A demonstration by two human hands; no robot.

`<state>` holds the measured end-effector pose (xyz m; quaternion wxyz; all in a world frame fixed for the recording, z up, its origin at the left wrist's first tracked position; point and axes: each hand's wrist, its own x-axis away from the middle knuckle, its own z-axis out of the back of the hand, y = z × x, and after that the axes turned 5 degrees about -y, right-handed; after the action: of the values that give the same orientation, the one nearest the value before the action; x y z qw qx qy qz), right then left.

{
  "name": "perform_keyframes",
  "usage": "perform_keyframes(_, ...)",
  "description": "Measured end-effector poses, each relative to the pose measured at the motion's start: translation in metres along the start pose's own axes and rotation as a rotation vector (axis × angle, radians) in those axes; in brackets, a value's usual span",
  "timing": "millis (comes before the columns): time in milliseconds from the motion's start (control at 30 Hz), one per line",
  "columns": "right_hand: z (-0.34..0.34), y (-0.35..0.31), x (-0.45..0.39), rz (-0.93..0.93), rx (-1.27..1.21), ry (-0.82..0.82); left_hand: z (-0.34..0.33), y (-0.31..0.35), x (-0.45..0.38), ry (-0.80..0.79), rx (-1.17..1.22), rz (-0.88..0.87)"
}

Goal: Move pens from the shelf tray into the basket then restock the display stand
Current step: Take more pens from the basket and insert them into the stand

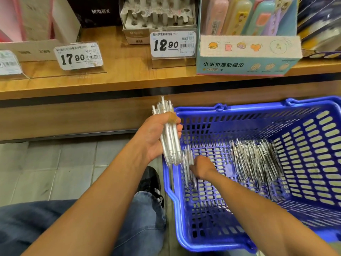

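My left hand (pixel 156 137) grips a bundle of several white pens (pixel 170 133), held upright just left of the blue plastic basket (pixel 313 163). My right hand (pixel 202 168) is down inside the basket at its left side, fingers curled round a few white pens (pixel 188 163) lying on the basket floor. A pile of darker wrapped pens (pixel 256 161) lies in the basket's middle. On the wooden shelf above stands the pen display stand (pixel 158 17), with several of its holes vacant and a few white pens at the back.
Price tags 17.90 (pixel 78 56) and 12.90 (pixel 172 44) stand on the wooden shelf (pixel 110 84). A pastel eraser box (pixel 247 54) sits at the right, a black box (pixel 99 12) at the back. My knee and black shoe (pixel 149 180) are left of the basket on tiled floor.
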<state>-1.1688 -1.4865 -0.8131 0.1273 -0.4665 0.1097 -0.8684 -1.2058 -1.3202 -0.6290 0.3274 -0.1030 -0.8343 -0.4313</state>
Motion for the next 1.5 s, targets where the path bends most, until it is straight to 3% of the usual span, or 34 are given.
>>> perform_keyframes(367, 0.099, -0.021, 0.124, 0.432, -0.787, 0.364, -0.004, -0.004, 0.003, -0.036, -0.001, 0.004)
perform_keyframes(433, 0.110, -0.044, 0.142, 0.526, -0.888, 0.352, -0.004, -0.004, 0.004, -0.053, 0.042, 0.017)
perform_keyframes(500, 0.113, -0.067, 0.151, 0.569, -0.914, 0.298, -0.005, -0.003, 0.006, -0.171, 0.140, 0.049)
perform_keyframes(567, 0.109, -0.085, 0.152, 0.575, -0.881, 0.287, -0.006, -0.002, 0.008, -0.284, 0.182, 0.075)
perform_keyframes(633, 0.104, -0.097, 0.151, 0.572, -0.828, 0.337, -0.008, -0.003, 0.009, -0.298, 0.170, 0.061)
perform_keyframes(800, 0.096, -0.103, 0.146, 0.593, -0.687, 0.419, -0.005, -0.003, 0.005, -0.184, 0.187, 0.086)
perform_keyframes(900, 0.097, -0.091, 0.134, 0.617, -0.817, 0.324, -0.003, -0.002, 0.005, -0.170, 0.159, 0.069)
perform_keyframes(1000, 0.094, -0.063, 0.096, 0.488, -0.888, 0.306, 0.003, -0.002, 0.000, -0.073, 0.105, 0.026)
perform_keyframes(1100, 0.067, -0.028, 0.041, 0.197, -0.675, 0.291, 0.010, -0.004, -0.003, -0.035, 0.090, -0.010)
perform_keyframes(1233, 0.012, 0.002, -0.007, -0.024, -0.297, 0.108, 0.014, -0.004, -0.005, -0.044, 0.108, -0.002)
perform_keyframes(1500, -0.018, -0.002, -0.020, -0.059, -0.039, 0.074, 0.013, -0.003, -0.008, -0.024, 0.081, -0.024)
